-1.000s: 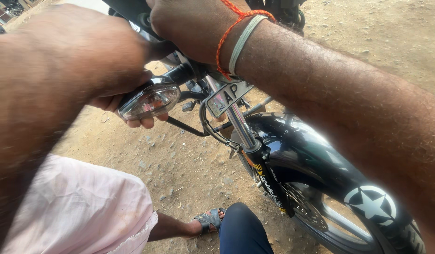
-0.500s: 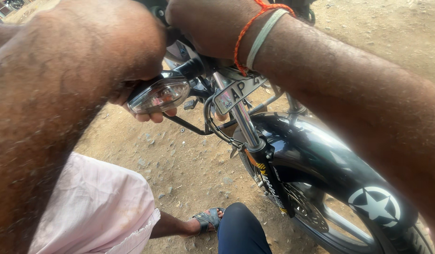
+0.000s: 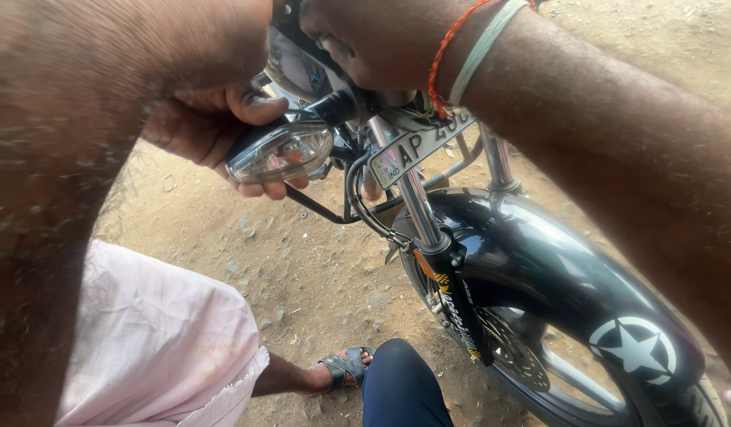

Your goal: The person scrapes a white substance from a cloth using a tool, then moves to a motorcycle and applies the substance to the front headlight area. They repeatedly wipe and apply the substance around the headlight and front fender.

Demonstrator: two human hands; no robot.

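1. Both hands were up at the front of a motorcycle. The left hand (image 3: pixel 211 126) was wrapped around the turn-signal lamp (image 3: pixel 280 150), fingers (image 3: pixel 259 188) curled under the clear lens and the thumb on top, likely to steady the lamp while the other hand worked.
2. Right hand (image 3: pixel 365 43), closed, sat above and just right of the lamp, pressed against the headlight housing (image 3: pixel 298 67); what it gripped was hidden, cannot tell. Orange thread and a pale band (image 3: pixel 476 51) circled that wrist.
3. Lamp lay inside the left hand's grip, its black stalk (image 3: pixel 338 107) running right toward the right hand, so the lamp bridged the two hands.
4. Right of the lamp: the number plate (image 3: pixel 417 146), tilted, touching the fork tube (image 3: pixel 413 205).
5. Below-right of the lamp: black front mudguard (image 3: pixel 555 269) with a white star mark, over the wheel (image 3: pixel 539 372).
6. Below the lamp: dirt ground (image 3: pixel 302 261), a pink-clothed knee (image 3: pixel 144 340), a sandalled foot (image 3: pixel 342 368), a dark blue knee (image 3: pixel 401 387).
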